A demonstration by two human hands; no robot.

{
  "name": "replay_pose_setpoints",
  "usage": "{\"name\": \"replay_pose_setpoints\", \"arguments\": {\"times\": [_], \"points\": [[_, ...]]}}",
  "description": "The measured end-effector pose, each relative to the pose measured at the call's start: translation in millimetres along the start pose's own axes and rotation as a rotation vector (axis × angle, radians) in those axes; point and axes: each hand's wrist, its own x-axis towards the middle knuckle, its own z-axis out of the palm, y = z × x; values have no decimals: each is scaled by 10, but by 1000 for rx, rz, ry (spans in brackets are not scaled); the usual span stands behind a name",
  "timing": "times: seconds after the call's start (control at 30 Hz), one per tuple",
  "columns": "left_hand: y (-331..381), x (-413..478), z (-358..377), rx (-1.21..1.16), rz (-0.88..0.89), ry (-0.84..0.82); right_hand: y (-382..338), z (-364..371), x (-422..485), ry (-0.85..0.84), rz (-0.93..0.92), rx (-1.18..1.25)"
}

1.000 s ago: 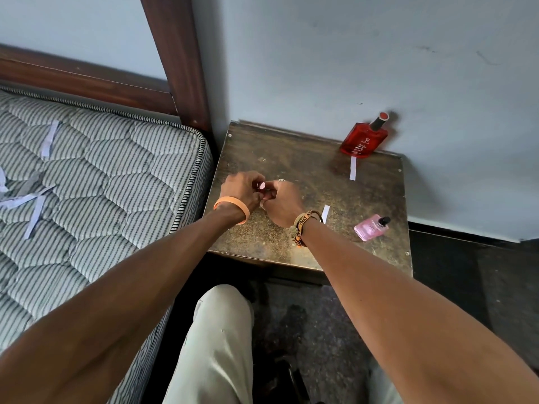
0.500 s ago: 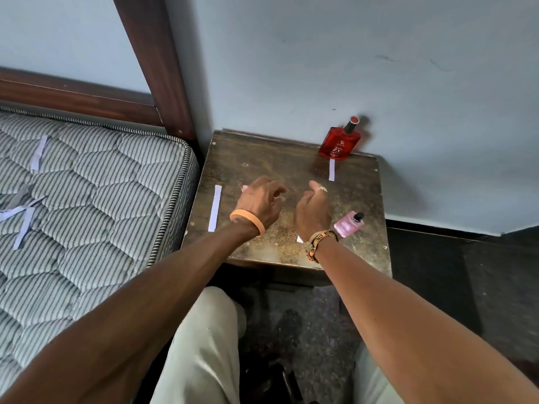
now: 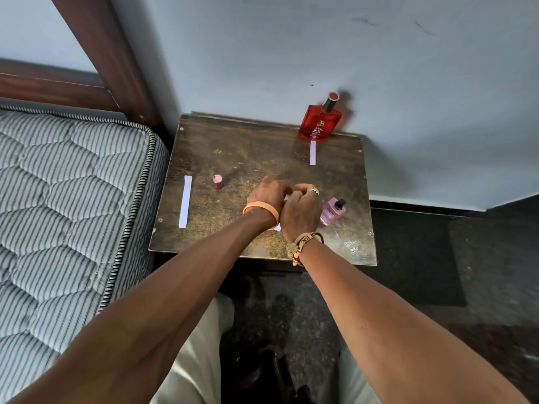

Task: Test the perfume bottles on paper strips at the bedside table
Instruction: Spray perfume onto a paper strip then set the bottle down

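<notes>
On the worn brown bedside table (image 3: 233,158) my two hands meet at the middle. Between them lies a white paper strip (image 3: 278,228), mostly hidden under them. My right hand (image 3: 302,209) curls its fingers and thumb at the strip's far end. My left hand (image 3: 269,192) is curled beside it, its fingertips hidden. A pink perfume bottle (image 3: 332,212) with a bare black nozzle stands just right of my right hand. A small pink cap (image 3: 217,182) stands left of my hands. A red perfume bottle (image 3: 320,123) stands at the back by the wall, with a short strip (image 3: 312,153) before it.
A long paper strip (image 3: 185,201) lies near the table's left edge. A striped mattress (image 3: 73,205) and a dark wooden bedpost (image 3: 110,53) are on the left. The wall runs behind the table. My knees and dark floor (image 3: 408,258) are below.
The small pink cap that was between my hands now stands on the table at the left. My left hand has moved right to join my right hand over the middle strip.
</notes>
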Motion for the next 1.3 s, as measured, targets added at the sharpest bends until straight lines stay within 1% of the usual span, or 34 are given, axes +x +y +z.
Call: {"name": "replay_pose_setpoints", "arguments": {"times": [0.17,0.27,0.33,0.43,0.53,0.6,0.7,0.77,0.87,0.9,1.03,1.17,1.23,1.3], "points": [[37,-11,-9,-24,-44,13,77,17,-4,-18,-15,62],[23,-63,-29,-130,-73,37,66,-24,-48,-31,-16,113],[-18,-95,-60,-272,-118,86,69,-37,-83,-64,-4,153],[-41,-208,-220,-488,-211,170,23,-81,-149,-157,57,245],[-48,-330,-409,-748,-313,192,-82,-196,-268,-221,-3,252],[-33,-414,-526,-887,-355,201,-157,-268,-350,-233,-29,258],[12,-546,-678,-1048,-399,238,-268,-372,-458,-270,14,358],[58,-628,-758,-1076,-472,196,-327,-434,-514,-307,53,443],[117,-788,-875,-1025,-596,4,-394,-558,-599,-323,52,506],[136,-826,-899,-1028,-592,-20,-404,-587,-613,-324,51,504],[167,-874,-936,-1149,-458,29,-381,-659,-628,-345,25,438],[226,-889,-903,-1173,-387,37,-314,-713,-591,-336,-1,391],[289,-871,-860,-1187,-373,58,-288,-747,-555,-305,-30,336],[355,-827,-781,-1177,-364,85,-280,-834,-521,-201,-120,225]]}}
